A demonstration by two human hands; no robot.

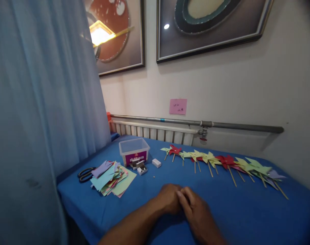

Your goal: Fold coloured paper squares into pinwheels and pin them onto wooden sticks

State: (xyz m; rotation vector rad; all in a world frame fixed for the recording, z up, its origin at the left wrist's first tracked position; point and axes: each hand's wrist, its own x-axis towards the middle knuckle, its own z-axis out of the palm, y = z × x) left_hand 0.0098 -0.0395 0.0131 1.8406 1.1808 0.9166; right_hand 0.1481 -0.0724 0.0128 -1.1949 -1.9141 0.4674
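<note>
Fingers curled in, left hand (171, 198) clasped against right hand (196, 208); no object seen in either. Beyond, small open box (142, 170) on blue tabletop (236, 214). To the right, row of paper pinwheels (226, 161): presumably light, vanes (257, 165) easily creased; best gripped by thin sticks (232, 177).

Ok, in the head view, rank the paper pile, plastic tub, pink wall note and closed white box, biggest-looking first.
1. Paper pile
2. Plastic tub
3. Pink wall note
4. Closed white box
</note>
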